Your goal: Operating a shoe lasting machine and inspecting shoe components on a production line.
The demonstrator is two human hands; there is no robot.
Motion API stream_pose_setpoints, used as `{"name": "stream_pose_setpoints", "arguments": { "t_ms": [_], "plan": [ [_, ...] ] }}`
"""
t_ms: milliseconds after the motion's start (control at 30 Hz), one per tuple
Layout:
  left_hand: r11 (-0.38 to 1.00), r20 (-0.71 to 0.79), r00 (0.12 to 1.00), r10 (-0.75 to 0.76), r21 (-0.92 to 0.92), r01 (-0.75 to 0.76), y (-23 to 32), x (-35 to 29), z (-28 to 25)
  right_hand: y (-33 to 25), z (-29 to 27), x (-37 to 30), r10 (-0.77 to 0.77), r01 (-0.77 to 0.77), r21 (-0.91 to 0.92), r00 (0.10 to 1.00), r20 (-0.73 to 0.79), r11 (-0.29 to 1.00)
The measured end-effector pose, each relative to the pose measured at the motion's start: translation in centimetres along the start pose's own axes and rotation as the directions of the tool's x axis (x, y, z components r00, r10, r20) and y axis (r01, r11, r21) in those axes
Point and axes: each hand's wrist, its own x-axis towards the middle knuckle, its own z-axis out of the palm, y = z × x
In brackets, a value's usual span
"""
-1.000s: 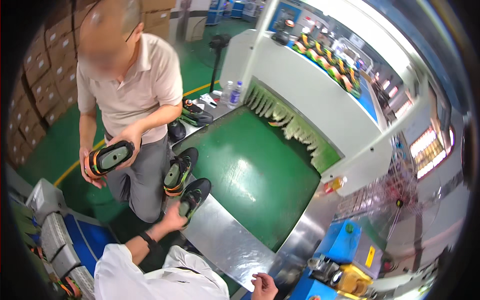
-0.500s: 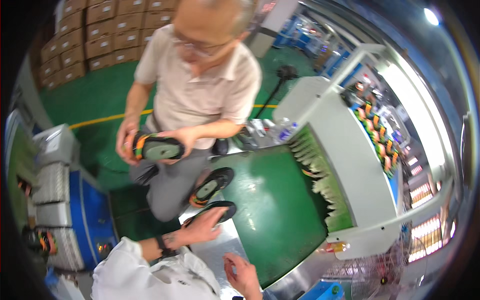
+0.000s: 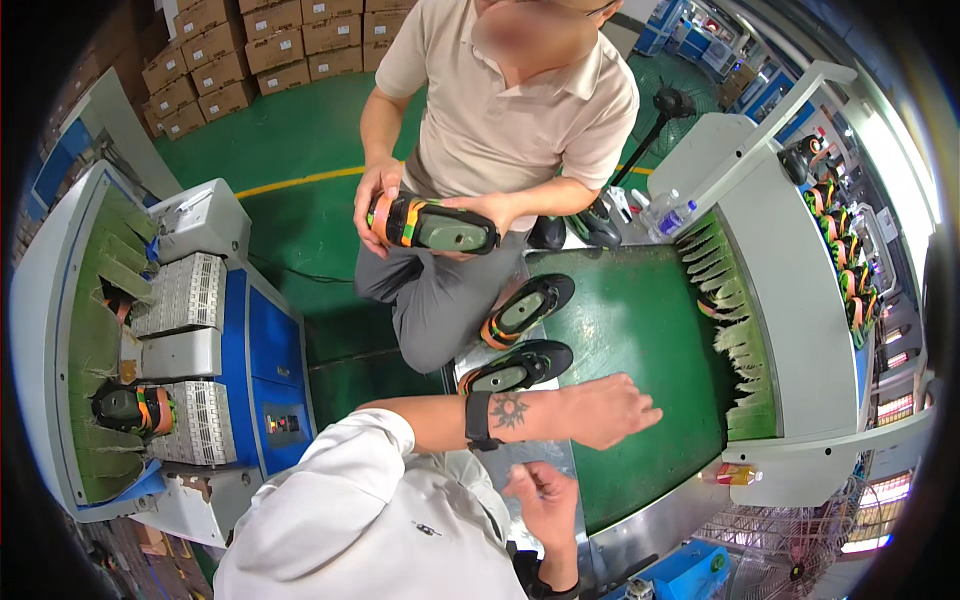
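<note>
On the green conveyor belt (image 3: 640, 330), my open left hand (image 3: 605, 410) has left the nearest sandal (image 3: 515, 367); my right hand (image 3: 540, 495) curls empty.

Two black shoes with orange trim lie on the green belt (image 3: 640, 330): one (image 3: 516, 366) just behind the outstretched left hand (image 3: 605, 410), the other (image 3: 527, 308) a little further off. A third shoe (image 3: 432, 225) sits in the co-worker's two hands, well beyond. A fourth (image 3: 130, 410) rests in the green-lined machine far to the left of both hands. Two clear bottles (image 3: 668, 215) stand beyond the belt. The right hand (image 3: 545, 495) makes two hands of the person's own.
</note>
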Motion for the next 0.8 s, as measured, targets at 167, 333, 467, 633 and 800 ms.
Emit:
{"name": "stream_pose_setpoints", "arguments": {
  "t_ms": [167,333,467,633,800],
  "plan": [
    [0.965,0.236,0.946,-0.220,0.196,0.176,0.3,-1.6,0.5,-2.3,1.4,0.7,-0.042,0.043,0.062,0.999,-0.019,0.997],
    [0.952,0.374,0.877,-0.301,0.172,0.253,-0.8,-2.0,0.7,-3.6,2.6,1.5,-0.051,0.054,-0.069,0.998,0.044,0.996],
    [0.964,0.410,0.873,-0.262,0.143,0.222,-1.0,-1.6,1.4,-4.7,3.2,1.6,-0.077,0.080,-0.144,0.997,0.028,0.986],
    [0.969,0.405,0.880,-0.247,0.129,0.212,-1.2,-1.3,2.0,-5.5,3.1,1.9,-0.020,0.021,-0.125,1.000,0.007,0.992],
    [0.970,0.423,0.873,-0.243,0.130,0.207,-1.0,-1.3,2.1,-6.3,3.1,1.8,0.032,-0.033,-0.066,0.999,-0.011,0.997]
  ]
}}
